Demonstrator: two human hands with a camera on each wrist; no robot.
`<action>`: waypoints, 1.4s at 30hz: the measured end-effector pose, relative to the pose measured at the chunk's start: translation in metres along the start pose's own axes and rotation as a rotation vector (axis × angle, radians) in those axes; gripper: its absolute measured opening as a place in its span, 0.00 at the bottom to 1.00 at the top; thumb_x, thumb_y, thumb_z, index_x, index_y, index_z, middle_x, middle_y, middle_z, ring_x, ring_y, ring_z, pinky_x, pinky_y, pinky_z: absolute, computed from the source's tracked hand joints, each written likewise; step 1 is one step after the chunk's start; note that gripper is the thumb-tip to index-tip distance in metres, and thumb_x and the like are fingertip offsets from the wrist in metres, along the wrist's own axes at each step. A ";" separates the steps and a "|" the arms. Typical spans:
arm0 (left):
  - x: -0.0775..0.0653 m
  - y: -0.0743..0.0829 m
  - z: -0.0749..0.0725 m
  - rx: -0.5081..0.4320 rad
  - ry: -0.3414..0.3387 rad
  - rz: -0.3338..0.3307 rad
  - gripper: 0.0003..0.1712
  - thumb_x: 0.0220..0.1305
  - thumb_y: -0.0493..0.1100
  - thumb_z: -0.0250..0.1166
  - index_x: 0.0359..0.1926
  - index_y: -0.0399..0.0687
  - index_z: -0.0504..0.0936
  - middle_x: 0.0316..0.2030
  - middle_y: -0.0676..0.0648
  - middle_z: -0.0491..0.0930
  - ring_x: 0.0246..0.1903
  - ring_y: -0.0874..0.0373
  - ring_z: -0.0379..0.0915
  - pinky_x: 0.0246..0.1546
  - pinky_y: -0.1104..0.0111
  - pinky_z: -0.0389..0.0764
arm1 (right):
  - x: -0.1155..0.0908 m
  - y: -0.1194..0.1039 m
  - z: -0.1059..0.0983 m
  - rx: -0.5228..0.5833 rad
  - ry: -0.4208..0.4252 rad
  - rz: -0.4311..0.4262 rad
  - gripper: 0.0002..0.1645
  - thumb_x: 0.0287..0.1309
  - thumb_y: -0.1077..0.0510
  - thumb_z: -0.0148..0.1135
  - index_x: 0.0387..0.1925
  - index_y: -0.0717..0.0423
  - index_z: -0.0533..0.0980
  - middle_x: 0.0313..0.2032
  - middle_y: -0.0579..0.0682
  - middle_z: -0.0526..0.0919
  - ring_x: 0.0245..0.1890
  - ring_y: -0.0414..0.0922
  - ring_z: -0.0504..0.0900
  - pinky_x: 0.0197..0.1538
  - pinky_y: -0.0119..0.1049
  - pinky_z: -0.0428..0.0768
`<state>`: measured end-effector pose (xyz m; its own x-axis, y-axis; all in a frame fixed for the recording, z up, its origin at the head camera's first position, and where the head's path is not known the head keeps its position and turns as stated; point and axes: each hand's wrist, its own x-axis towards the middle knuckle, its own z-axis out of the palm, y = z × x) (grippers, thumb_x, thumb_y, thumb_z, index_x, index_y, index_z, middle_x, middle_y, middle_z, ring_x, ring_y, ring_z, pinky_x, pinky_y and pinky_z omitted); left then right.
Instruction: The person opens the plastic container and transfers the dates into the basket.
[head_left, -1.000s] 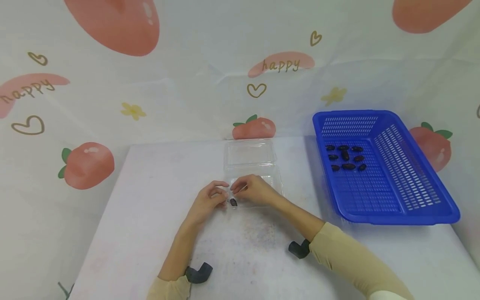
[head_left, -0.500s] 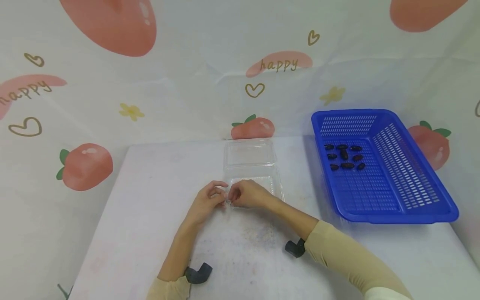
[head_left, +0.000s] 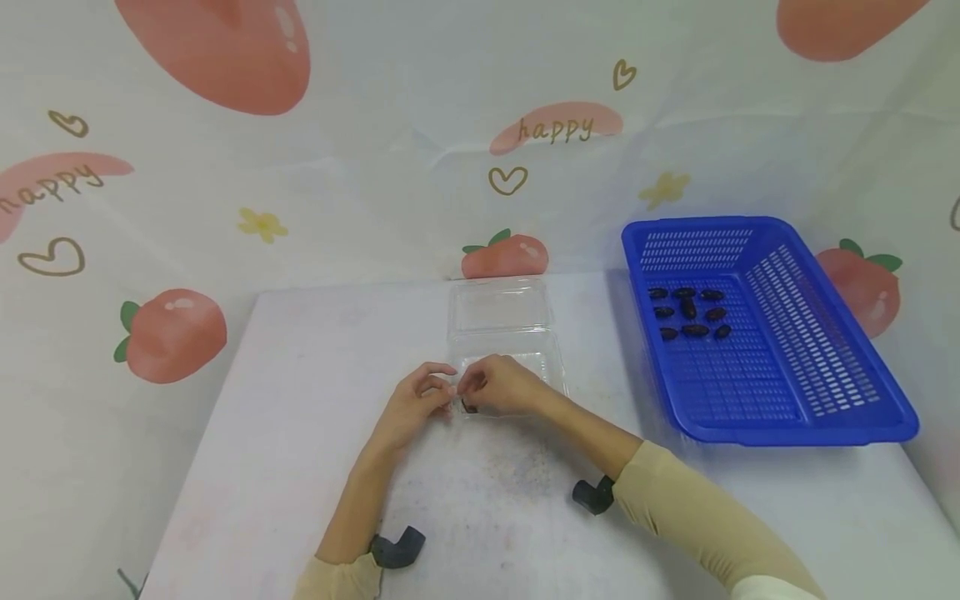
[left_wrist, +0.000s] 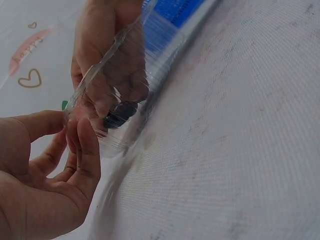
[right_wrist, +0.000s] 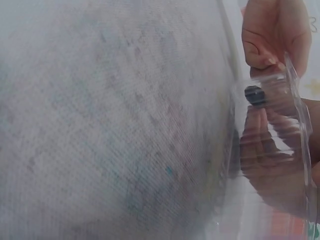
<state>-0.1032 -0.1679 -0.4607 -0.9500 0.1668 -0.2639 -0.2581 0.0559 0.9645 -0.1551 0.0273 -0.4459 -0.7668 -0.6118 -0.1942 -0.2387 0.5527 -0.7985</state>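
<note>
A clear plastic clamshell box (head_left: pixel 557 358) lies unfolded on the table, its lid (head_left: pixel 498 307) turned away to the back. My left hand (head_left: pixel 412 407) pinches the box's left rim between thumb and fingers, as the left wrist view shows. One dark date (left_wrist: pixel 120 116) is inside the box at its front left corner. Bent over that corner, my right hand (head_left: pixel 506 385) has its fingertips on the date, which shows through the clear wall. In the right wrist view, the date (right_wrist: pixel 255 95) sits at the tips of the right fingers, seen through the plastic.
To the right stands a blue plastic basket (head_left: pixel 765 429) with slotted walls. Several dates (head_left: pixel 694 330) lie on its floor, toward the back left. A printed cloth (head_left: pixel 390 167) hangs behind the white table (head_left: pixel 300 400). Black wrist mounts (head_left: pixel 399 547) protrude from both forearms.
My right hand has come down from above the date, covered it, and risen slightly, so part of the date shows again. The left hand has stayed at the box rim.
</note>
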 end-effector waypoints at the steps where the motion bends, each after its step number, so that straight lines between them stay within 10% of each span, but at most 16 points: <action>1: 0.000 -0.001 0.000 0.001 0.001 0.000 0.19 0.66 0.34 0.64 0.57 0.37 0.75 0.35 0.45 0.77 0.30 0.55 0.77 0.37 0.64 0.83 | -0.001 0.000 -0.002 0.014 -0.007 0.003 0.08 0.55 0.64 0.65 0.35 0.51 0.86 0.27 0.39 0.84 0.26 0.36 0.74 0.30 0.28 0.73; 27: -0.002 0.000 -0.002 0.005 -0.013 0.016 0.19 0.68 0.33 0.61 0.59 0.35 0.74 0.34 0.44 0.75 0.29 0.54 0.76 0.36 0.65 0.83 | -0.057 0.009 -0.071 0.431 0.087 0.040 0.08 0.62 0.61 0.67 0.41 0.60 0.82 0.38 0.55 0.85 0.43 0.62 0.84 0.45 0.41 0.86; 42: -0.002 0.000 -0.001 0.010 -0.013 0.011 0.19 0.68 0.33 0.61 0.59 0.38 0.75 0.34 0.44 0.75 0.30 0.53 0.76 0.38 0.63 0.83 | -0.118 0.026 -0.129 0.408 0.181 0.134 0.18 0.64 0.49 0.65 0.49 0.56 0.82 0.46 0.53 0.86 0.47 0.49 0.85 0.57 0.41 0.79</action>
<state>-0.1013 -0.1688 -0.4598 -0.9503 0.1805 -0.2535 -0.2458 0.0643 0.9672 -0.1477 0.1870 -0.3698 -0.8751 -0.4217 -0.2375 0.0956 0.3302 -0.9390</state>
